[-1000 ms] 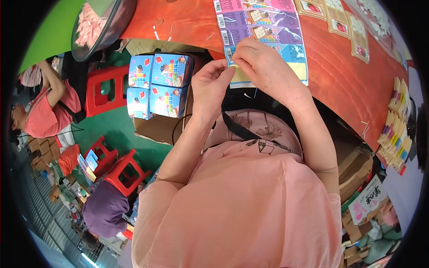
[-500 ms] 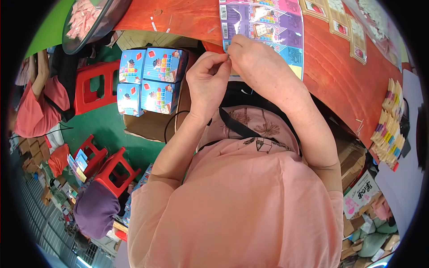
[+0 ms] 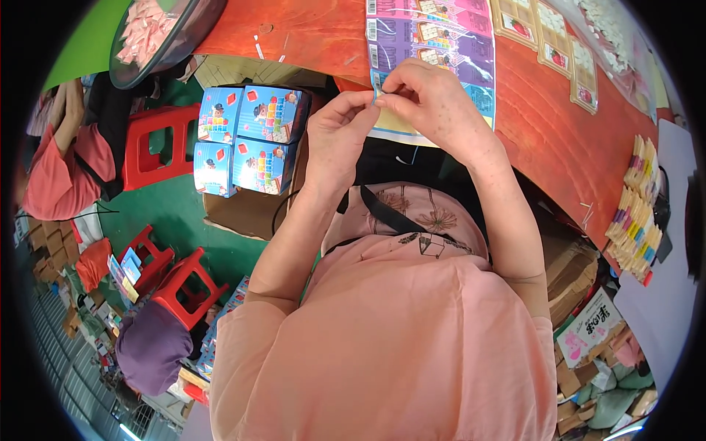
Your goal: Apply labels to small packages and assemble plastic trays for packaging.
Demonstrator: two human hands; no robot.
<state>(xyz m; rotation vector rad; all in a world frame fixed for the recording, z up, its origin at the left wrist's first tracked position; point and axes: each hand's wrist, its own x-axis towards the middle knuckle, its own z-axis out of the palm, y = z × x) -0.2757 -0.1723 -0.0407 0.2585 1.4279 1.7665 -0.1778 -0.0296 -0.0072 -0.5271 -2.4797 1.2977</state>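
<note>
Left hand (image 3: 340, 132) and right hand (image 3: 434, 103) raised together just off near edge of red worktop (image 3: 559, 147), fingertips meeting and pinched shut on a small pale-blue slip (image 3: 377, 95), too small to tell apart further. Slip held directly above stack of printed card sheets (image 3: 434, 44) lying flat on worktop, w/ purple, pink and blue panels. Judged mid-step: slip gripped but not yet set down or freed; most of sheet stack apparently untouched. Beyond sheets, brown cards (image 3: 548, 44) in a row; toward worktop's right end, fanned bundle of coloured strips (image 3: 636, 213). At worktop's left end, dark bowl (image 3: 165, 33) of pink pieces. Below worktop's edge, blue printed boxes (image 3: 250, 140) stacked on cardboard, beside red stools (image 3: 158, 147). Nothing obstructing hands; another person (image 3: 62, 169) seated well left of worktop.
</note>
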